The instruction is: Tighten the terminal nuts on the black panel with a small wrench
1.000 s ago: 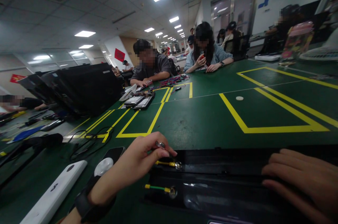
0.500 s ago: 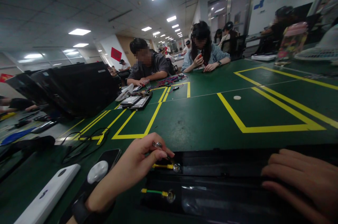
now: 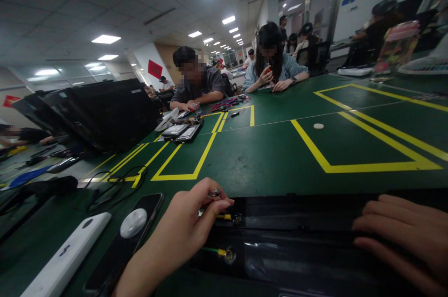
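Observation:
My left hand is pinched closed on a small shiny metal piece; its shape is mostly hidden by my fingers. Its fingertips are just above the upper left end of a long black panel. There, a round metal fastener sits beside a yellow wire terminal. Lower down, a second black panel has a green-and-yellow wire whose yellow end reaches a metal ring. My right hand lies with fingers extended over the panels at the right.
A phone with a white round disc lies left of my forearm, beside a white slab-like device. Black cable loops and monitors are farther left. Yellow tape marks the green table. Two people sit opposite.
The view has shifted slightly. My left fingers have lifted a little off the upper fastener, still pinching the metal piece. My right hand stays on the panels.

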{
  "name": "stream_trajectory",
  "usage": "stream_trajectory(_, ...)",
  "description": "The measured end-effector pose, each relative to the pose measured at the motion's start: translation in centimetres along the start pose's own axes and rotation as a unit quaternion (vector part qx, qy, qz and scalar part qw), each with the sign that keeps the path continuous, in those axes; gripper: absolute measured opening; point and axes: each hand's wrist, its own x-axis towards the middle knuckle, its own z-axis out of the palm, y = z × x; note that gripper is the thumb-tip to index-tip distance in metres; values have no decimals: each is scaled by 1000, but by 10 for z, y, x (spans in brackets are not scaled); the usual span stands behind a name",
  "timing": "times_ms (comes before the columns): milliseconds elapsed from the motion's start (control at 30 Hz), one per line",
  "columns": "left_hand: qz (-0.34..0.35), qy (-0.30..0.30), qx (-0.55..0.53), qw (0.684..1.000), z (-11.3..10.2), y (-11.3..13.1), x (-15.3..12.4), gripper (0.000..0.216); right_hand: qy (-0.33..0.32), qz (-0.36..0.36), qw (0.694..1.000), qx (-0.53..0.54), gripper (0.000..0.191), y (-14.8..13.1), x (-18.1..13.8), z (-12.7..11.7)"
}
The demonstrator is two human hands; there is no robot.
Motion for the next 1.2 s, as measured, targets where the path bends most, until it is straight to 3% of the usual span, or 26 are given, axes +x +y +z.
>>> stream_trajectory(367, -13, 89, 71, 993, 16, 8, -9, 12, 60, 41, 994, 76, 30, -3, 5, 3)
stream_trajectory(667, -18, 157, 95, 983, 29, 14, -15, 9, 31, 9, 999, 37, 22, 0, 0, -3)
stream_trajectory(833, -30, 168, 21, 985, 18, 12, -11, 9, 51, 19, 997, 63, 23, -2, 2, 1)
stream_trajectory(933, -22, 141, -26, 989, 8, 9, -8, 6, 68, 25, 994, 83, 26, -3, 4, 4)
stream_trajectory(1200, -7, 93, -13, 996, 4, 6, -5, 10, 44, 2, 998, 48, 24, 1, 3, 5)
